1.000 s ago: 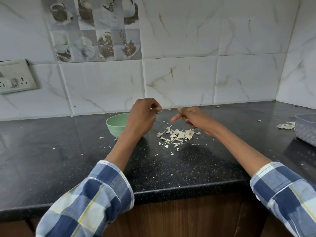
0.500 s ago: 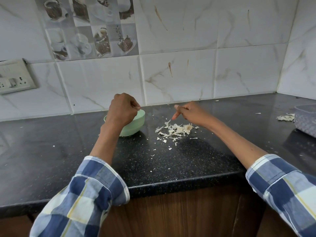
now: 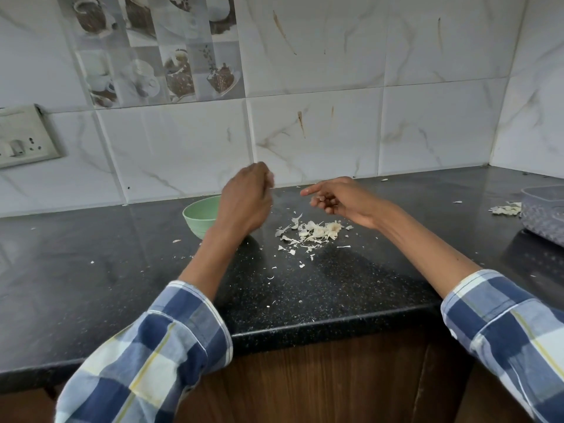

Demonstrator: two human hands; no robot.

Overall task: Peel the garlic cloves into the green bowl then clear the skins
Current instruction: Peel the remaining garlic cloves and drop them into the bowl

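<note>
Skins (image 3: 311, 232) lie just below the loosely open right hand (image 3: 338, 198), the bowl (image 3: 200, 216) sits behind the curled left hand (image 3: 245, 199), whose hold I cannot tell, so sweep gently, because flakes scatter.

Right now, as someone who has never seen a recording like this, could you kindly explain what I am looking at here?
There is no machine: a person wears a camera on the head, so the single head view looks forward and down along their own checked sleeves at a black countertop against a tiled wall.

The left hand is raised with curled fingers beside a green bowl; it is blurred, so whether it holds anything cannot be told. The right hand hovers with its forefinger out and holds nothing visible.

Below it lies a pile of garlic skins, with scraps scattered around. At the far right stand a clear container and a smaller skin heap.
</note>
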